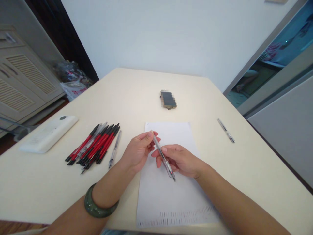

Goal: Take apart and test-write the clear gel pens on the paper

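Note:
Between my two hands is a clear-barrelled pen (162, 157), slanting over the paper. My left hand (139, 150) pinches its upper end with thumb and fingers. Around the middle of the barrel, my right hand (179, 158) closes with thumb and fingertips. Below them lies a white sheet of paper (168, 195) with rows of short pen strokes along its near edge. Left of the sheet rests a single clear pen (114, 148), beside a pile of red-and-black pens (97, 143) with some clear ones mixed in.
Another clear pen (226, 131) lies on the right of the cream table (137, 94). A small dark object (168, 99), partly pixelated, sits beyond the paper. At the far left is a white flat device (50, 133). A wall (166, 36) stands behind the table.

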`<state>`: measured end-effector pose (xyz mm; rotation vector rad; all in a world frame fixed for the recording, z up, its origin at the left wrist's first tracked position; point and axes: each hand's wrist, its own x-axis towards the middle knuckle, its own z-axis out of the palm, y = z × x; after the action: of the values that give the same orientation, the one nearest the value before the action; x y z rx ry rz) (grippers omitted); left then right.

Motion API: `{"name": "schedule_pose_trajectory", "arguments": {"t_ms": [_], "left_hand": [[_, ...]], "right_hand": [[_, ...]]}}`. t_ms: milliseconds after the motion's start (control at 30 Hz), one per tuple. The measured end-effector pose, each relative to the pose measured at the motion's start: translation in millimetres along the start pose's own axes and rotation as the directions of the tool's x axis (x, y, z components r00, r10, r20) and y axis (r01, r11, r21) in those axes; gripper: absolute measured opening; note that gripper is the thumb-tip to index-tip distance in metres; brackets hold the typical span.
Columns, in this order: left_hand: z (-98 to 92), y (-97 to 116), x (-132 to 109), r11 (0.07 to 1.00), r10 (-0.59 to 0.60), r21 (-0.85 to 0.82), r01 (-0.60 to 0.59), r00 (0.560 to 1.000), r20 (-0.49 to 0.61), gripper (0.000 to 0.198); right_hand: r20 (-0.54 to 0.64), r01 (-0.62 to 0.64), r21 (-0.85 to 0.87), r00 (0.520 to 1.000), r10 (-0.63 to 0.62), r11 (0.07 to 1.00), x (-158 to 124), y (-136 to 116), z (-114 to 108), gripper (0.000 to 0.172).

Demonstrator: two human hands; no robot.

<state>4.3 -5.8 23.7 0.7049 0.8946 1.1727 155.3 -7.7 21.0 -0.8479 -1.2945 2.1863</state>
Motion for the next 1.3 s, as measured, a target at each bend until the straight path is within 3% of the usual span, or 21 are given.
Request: {"name": "schedule_pose_trajectory", "arguments": {"t_ms": [133, 333, 433, 667, 833, 1000, 1167, 1300], "left_hand": [[-0.4, -0.1, 0.2, 1.0, 0.0, 0.001, 0.0, 1.0, -0.006, 0.022], [-2.3, -0.1, 1.5, 1.0, 0.024, -0.016, -0.024, 1.0, -0.006, 0.021], [-1.8, 0.4, 1.6, 0.999, 0.033, -0.012, -0.034, 0.999, -0.017, 0.023], [0.2, 0.7, 1.0, 1.0, 0.013, -0.021, -0.011, 0.994, 0.112, 0.025], [-3.2, -1.6, 2.0, 0.997, 0.033, 0.062, -0.038, 0.997, 0.074, 0.017], [-3.4, -1.4, 2.5, 0.998, 0.051, 0.045, -0.055, 0.996, 0.075, 0.017], [0.1, 0.0, 0.3, 1.0, 0.012, 0.014, -0.014, 0.988, 0.152, 0.027], [1.8, 0.3, -1.4, 0.999, -0.02, 0.04, 0.011, 0.976, 0.216, 0.022]], "right_hand": [[-0.053, 0.043, -0.003, 0.998, -0.043, 0.999, 0.8, 0.3, -1.1, 0.023], [-0.007, 0.041, 0.046, 0.999, -0.04, 0.998, 2.2, 0.6, -0.9, 0.028], [-0.042, 0.064, 0.04, 0.997, -0.063, 0.997, 2.2, -0.8, 0.2, 0.024], [-0.068, 0.084, 0.059, 0.994, -0.08, 0.995, 2.7, 0.1, -0.9, 0.026], [-0.084, 0.09, 0.069, 0.993, -0.084, 0.994, 4.5, 5.0, -3.3, 0.025], [-0.025, 0.072, 0.038, 0.997, -0.071, 0.997, 3.1, 4.7, -2.5, 0.022], [-0.039, 0.11, 0.075, 0.993, -0.107, 0.991, 3.0, 3.6, -2.2, 0.019], [-0.03, 0.128, 0.091, 0.992, -0.125, 0.988, 4.4, 4.1, -2.1, 0.018]]}}
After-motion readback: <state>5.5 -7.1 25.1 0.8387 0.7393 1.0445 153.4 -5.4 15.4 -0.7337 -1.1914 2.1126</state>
